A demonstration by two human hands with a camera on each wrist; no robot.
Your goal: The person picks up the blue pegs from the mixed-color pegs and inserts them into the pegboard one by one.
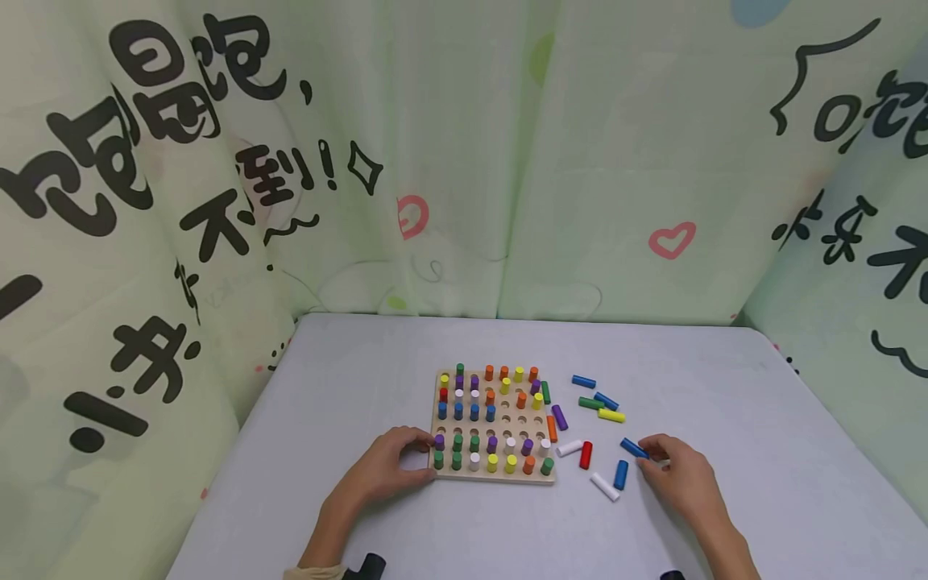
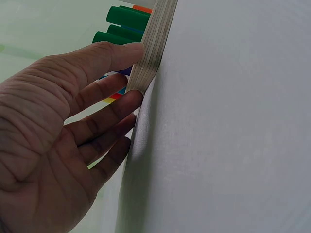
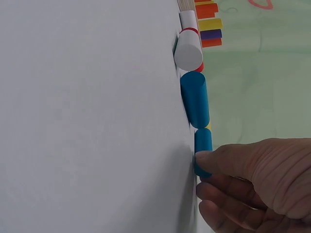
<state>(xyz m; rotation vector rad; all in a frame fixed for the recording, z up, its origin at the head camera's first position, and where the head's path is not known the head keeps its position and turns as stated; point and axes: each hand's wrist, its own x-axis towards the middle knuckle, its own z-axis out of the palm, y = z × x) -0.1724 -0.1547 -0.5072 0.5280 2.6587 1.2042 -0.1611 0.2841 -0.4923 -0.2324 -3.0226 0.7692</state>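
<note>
A wooden pegboard (image 1: 500,476) with several rows of coloured pegs lies on the table. My left hand (image 1: 395,463) holds its near left corner, the thumb by the front edge and the fingertips along the left side. In the left wrist view, thumb and fingers lie against the layered wooden edge (image 2: 154,39), with green pegs (image 2: 127,18) beyond. To the right of the board, my right hand (image 1: 677,475) pinches one end of a blue peg (image 1: 633,448) low over the table. The right wrist view shows the thumb on that blue peg (image 3: 203,141); another blue peg (image 3: 195,99) appears just beyond.
Loose pegs lie right of the board: a blue one (image 1: 620,474), white ones (image 1: 605,486), a red one (image 1: 586,455), a yellow one (image 1: 611,416) and green ones (image 1: 590,403). Purple (image 1: 560,417) and orange (image 1: 552,428) pegs lie by its right edge. A printed curtain (image 1: 580,161) surrounds the table.
</note>
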